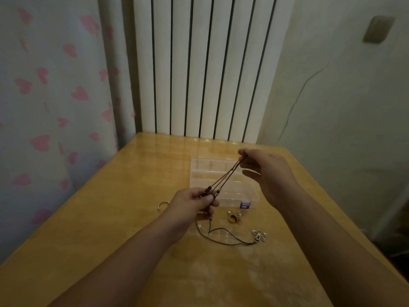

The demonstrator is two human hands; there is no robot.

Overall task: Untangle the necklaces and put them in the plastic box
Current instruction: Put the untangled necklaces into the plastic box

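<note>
A dark cord necklace with small beads is stretched taut between my two hands above the table. My left hand grips its beaded end, fingers curled around it. My right hand pinches the far end of the cords, up over the clear plastic box, which lies flat on the table with a blue label at its near right corner. A second dark cord trails from under my left hand across the table to a silver flower pendant.
A gold ring lies just in front of the box. A curved gold bangle sits left of my left hand. The wooden table backs onto a white radiator; a heart-patterned curtain hangs at the left.
</note>
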